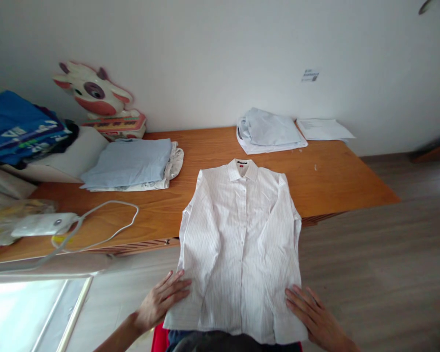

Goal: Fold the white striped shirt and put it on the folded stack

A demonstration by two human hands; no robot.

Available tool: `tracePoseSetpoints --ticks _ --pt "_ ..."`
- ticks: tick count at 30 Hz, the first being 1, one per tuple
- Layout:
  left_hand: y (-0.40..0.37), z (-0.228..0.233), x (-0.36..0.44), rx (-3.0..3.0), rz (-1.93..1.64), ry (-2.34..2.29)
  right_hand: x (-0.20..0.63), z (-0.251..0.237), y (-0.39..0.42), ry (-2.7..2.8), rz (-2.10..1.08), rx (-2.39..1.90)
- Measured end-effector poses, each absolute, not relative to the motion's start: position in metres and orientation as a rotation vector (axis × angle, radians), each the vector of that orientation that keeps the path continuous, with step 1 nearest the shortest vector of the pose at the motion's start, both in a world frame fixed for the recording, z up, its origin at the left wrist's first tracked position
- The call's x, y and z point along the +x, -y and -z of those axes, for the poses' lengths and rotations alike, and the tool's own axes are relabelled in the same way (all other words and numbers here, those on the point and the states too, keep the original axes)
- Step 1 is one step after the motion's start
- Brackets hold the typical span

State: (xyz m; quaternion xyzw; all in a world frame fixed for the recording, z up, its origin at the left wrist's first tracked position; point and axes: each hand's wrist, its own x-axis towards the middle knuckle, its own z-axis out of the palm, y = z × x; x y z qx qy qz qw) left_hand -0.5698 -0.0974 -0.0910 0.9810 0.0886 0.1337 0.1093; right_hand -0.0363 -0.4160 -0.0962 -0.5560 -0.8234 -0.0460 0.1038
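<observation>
Where a striped shirt (234, 254) lies flat, light pressure probably serves best

As the head view shows, the shirt fills the lower centre of the frame, its upper part on the wooden table (330, 178) and its hem beyond the near edge. The left hand (165, 299) and right hand (313, 313) rest on its lower sides, fingers extended, slightly spread, without a visible pinch. Even outward strokes should smooth wrinkles without skewing the placket (245, 220). Thin, creased cloth contrasts with the crisp pointed collar (234, 171) and smooth wood; folded blue fabric (134, 161) lies centre left.
</observation>
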Motion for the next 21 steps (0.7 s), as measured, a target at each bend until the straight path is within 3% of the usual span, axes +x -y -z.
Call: tracePoseSetpoints --ticks 7,12,16,21 --pt "0.102 0.090 -0.570 2.707 -0.421 -0.418 -0.042 0.082 0.412 2.509 0.081 -1.673" --pt "0.136 0.096 -0.566 2.105 -0.673 -1.025 -0.034 0.047 0.390 2.423 0.038 -1.642" --pt "0.159 0.089 -0.542 1.273 -0.645 -1.383 -0.069 -0.010 0.299 1.981 -0.117 -1.555" --pt "0.174 0.064 -0.513 1.224 -0.538 -1.460 -0.167 -0.063 0.104 1.913 -0.415 -1.483"
